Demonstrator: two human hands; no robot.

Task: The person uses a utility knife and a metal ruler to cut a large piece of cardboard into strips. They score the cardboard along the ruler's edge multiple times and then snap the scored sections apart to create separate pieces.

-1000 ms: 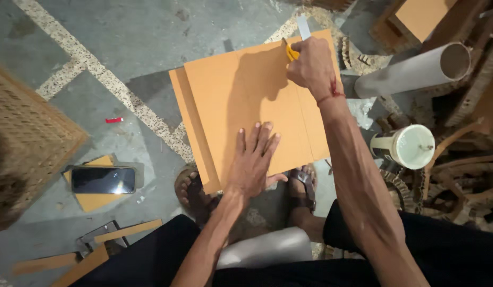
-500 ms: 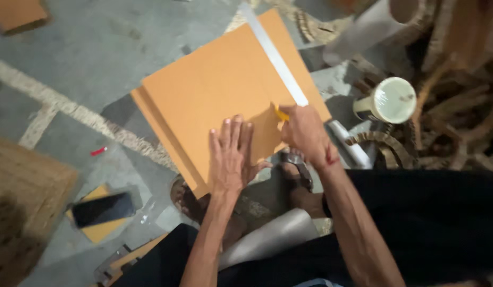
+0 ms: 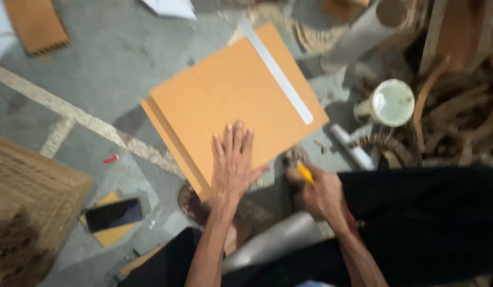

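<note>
While the left hand [image 3: 233,162] presses flat, fingers spread, on the orange cardboard sheet [image 3: 230,101] on the floor, the right hand [image 3: 321,194] grips a yellow cutter [image 3: 305,172] off its near edge. With the metal ruler [image 3: 278,72] lying unheld, a cut risks wandering toward those fingers.

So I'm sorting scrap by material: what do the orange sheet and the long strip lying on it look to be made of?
The orange sheet looks like cardboard or paperboard: matt, flat, with layered edges showing at its lower left side. The long strip looks like metal, possibly aluminium: pale grey, thin, straight-edged, with a dull sheen; plastic cannot be excluded. The left hand presses flat on the sheet.
</note>
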